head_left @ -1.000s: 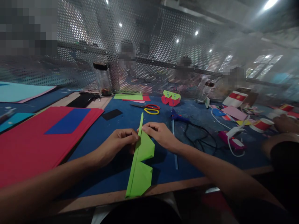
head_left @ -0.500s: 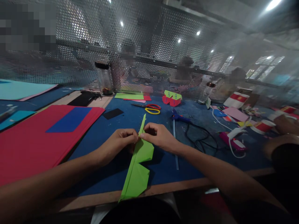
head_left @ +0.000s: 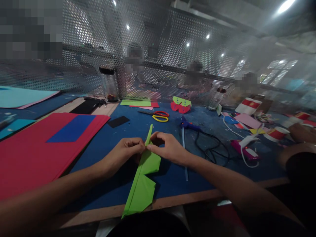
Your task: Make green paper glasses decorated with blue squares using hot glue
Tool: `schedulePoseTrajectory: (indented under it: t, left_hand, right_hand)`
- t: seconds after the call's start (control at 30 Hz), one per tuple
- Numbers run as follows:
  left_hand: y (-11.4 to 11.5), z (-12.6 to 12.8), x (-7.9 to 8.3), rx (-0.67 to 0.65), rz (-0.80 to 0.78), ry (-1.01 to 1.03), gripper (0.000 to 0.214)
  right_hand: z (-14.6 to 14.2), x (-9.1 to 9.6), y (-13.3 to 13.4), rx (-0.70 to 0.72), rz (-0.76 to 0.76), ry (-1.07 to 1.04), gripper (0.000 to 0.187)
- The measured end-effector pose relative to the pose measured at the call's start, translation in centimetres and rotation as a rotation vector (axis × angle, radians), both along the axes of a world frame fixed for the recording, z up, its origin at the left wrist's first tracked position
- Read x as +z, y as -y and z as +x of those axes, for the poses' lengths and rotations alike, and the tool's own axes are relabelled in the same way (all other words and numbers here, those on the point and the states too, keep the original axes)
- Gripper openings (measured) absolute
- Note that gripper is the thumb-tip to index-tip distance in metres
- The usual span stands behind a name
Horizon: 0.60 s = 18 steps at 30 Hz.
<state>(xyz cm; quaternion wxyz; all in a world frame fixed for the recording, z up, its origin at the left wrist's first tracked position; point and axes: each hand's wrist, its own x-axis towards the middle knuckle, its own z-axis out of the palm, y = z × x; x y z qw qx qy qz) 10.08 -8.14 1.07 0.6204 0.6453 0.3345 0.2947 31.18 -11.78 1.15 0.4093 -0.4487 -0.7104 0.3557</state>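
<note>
A perforated metal screen [head_left: 158,49] is standing behind a blue table [head_left: 170,186], with ceiling lights glowing above it. In front of the screen, a red and green cut-out [head_left: 181,105] with blue dots is sitting near a pair of scissors [head_left: 154,114].

A long green paper piece [head_left: 142,189] is lying between the two hands, its long axis running away from the body and leaning slightly right at the far end. Its straight folded edge is facing the left, its two angular lobes are pointing right, and its near end is reaching the table's front edge. Both hands are meeting at its far part, so most of its length is stretching back toward the body — neither hand is clearly nearer.

The left hand [head_left: 129,148] is pinching the straight edge, its fingers curled in; what its hidden fingertips are doing underneath I cannot tell. The right hand [head_left: 170,148] is holding the paper between thumb and fingers, just beyond the upper lobe — a narrow grip with the palm arched.

A blue glue gun [head_left: 189,125] is resting beyond the right hand, and a red paper stack [head_left: 34,158] is lying to the left.
</note>
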Motion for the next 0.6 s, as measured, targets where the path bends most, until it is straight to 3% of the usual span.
schedulePoseTrajectory:
  t: [0.33,0.6]
  left_hand:
    - [-0.12,0.04,-0.21,0.024,-0.054,0.023,0.027]
    - [-0.10,0.16,0.23,0.008,-0.114,0.035,0.024]
  right_hand:
    - [0.08,0.23,0.43,0.003,0.186,0.037,0.007]
    - [0.52,0.38,0.64,0.036,0.354,0.175,0.016]
